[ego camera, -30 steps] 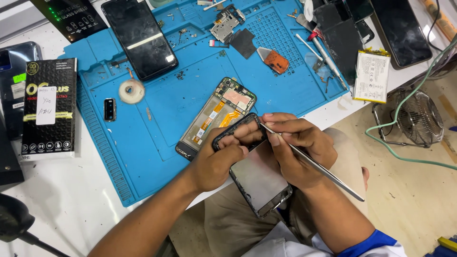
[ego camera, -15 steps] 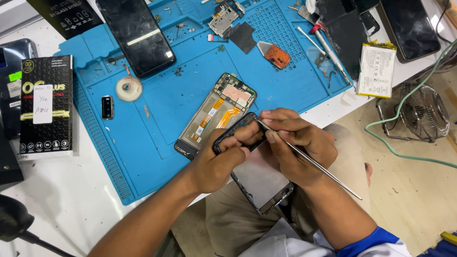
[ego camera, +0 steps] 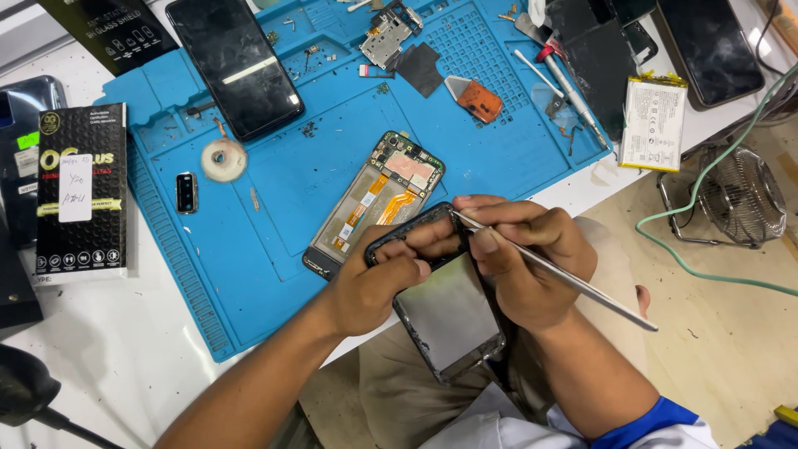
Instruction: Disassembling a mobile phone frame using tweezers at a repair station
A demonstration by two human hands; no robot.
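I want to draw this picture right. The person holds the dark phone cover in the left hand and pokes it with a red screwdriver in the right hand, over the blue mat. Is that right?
Almost. The tool in the right hand is not a red screwdriver but thin silver tweezers. The head view shows this. The rest stands: the left hand holds the dark phone cover, at the near edge of the blue mat.

Little is changing across the second. The left hand (ego camera: 378, 283) is keeping its grip on the far end of the black phone back cover (ego camera: 440, 308), and the right hand (ego camera: 519, 262) is still holding the metal tweezers (ego camera: 553, 270) against that cover's far edge. Only the whole scene is sliding slightly downward as the head camera is tilting.
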